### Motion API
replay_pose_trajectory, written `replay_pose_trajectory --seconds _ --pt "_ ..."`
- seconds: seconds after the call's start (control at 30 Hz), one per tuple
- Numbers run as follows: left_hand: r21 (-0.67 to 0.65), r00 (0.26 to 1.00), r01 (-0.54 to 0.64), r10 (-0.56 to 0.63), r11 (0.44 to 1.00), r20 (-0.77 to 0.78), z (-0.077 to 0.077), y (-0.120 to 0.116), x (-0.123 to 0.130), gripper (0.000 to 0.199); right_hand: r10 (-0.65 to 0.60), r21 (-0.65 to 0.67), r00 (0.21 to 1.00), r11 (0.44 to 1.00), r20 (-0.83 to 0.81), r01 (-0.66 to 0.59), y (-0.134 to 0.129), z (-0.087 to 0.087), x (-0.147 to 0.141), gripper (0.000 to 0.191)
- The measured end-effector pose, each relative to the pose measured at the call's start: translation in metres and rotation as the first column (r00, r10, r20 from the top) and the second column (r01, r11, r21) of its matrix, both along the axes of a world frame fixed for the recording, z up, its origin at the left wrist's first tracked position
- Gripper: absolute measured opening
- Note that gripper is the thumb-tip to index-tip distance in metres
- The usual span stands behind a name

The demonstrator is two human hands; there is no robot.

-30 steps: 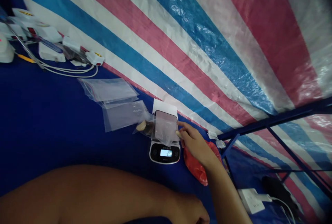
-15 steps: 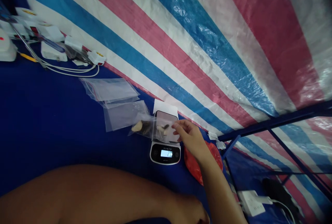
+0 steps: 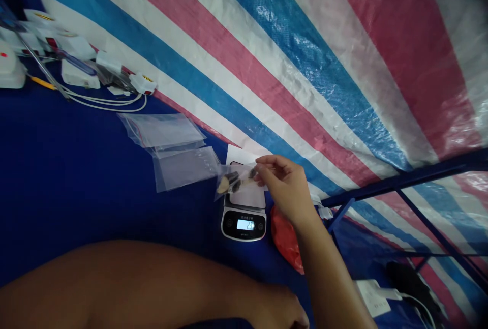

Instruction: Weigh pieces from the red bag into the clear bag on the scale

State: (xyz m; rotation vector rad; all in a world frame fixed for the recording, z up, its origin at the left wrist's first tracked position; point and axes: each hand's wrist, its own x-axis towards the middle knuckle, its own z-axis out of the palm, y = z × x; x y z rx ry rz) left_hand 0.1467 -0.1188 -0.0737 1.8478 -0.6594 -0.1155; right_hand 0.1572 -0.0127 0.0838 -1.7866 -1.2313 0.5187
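My right hand (image 3: 285, 186) pinches the right edge of a small clear plastic bag (image 3: 247, 189) between thumb and fingers. Pale and dark pieces (image 3: 227, 182) lie inside the bag; I cannot make out what they are. The bag hangs over the platform of a small digital scale (image 3: 244, 225), whose lit display reads what looks like 23. At the bottom edge, my left arm reaches in from the left, and my left hand (image 3: 280, 308) is low in the picture, its fingers mostly cut off or hidden.
Flat clear zip bags (image 3: 183, 169) lie left of the scale on the blue surface (image 3: 76, 176). A red plastic bag (image 3: 285, 240) sits to the right. White plugs and cables (image 3: 80, 72) crowd the upper left. Striped sheeting (image 3: 247, 64) and a blue frame (image 3: 381, 186) stand behind.
The bag with the pieces has been taken hold of at its right edge and moved up and right, over the scale platform. My left hand has hardly moved.
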Motion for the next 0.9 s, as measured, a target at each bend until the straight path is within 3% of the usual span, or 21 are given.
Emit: replay_pose_trajectory --seconds 0.1,0.17,0.3,0.47,0.6,0.73,0.9 --pt "0.011 0.981 0.061 -0.058 0.998 -0.183 0.013 0.008 -0.006 0.022 -0.007 -0.021 0.997 1.000 0.073 0.008 0.000 0.023 0.001 0.026" --pt "-0.005 0.978 0.047 -0.047 0.999 -0.203 0.017 0.010 -0.010 0.021 -0.087 0.023 0.995 0.996 0.054 0.086 -0.001 0.027 0.011 0.029" --pt "-0.027 0.982 0.021 -0.026 0.999 -0.189 0.015 0.009 -0.012 0.018 -0.282 0.067 0.956 0.955 -0.087 0.288 -0.015 0.000 0.049 0.039" --pt "-0.049 0.973 0.018 -0.029 0.999 -0.228 0.018 0.009 -0.016 0.015 -0.350 -0.086 0.936 0.934 -0.035 0.346 -0.054 -0.045 0.082 0.051" --pt "-0.082 0.966 -0.014 -0.008 0.997 -0.258 0.026 0.012 -0.022 0.014 -0.389 -0.071 0.921 0.920 -0.020 0.387 -0.084 -0.045 0.084 0.050" --pt "-0.078 0.960 -0.020 -0.003 0.997 -0.278 0.029 0.014 -0.022 0.014 -0.415 -0.029 0.904 0.907 0.106 0.420 -0.111 -0.039 0.080 0.046" --pt "-0.077 0.966 -0.002 -0.018 0.997 -0.257 0.029 0.013 -0.020 0.015 -0.530 0.020 0.840 0.847 0.115 0.531 -0.144 -0.043 0.050 0.045"
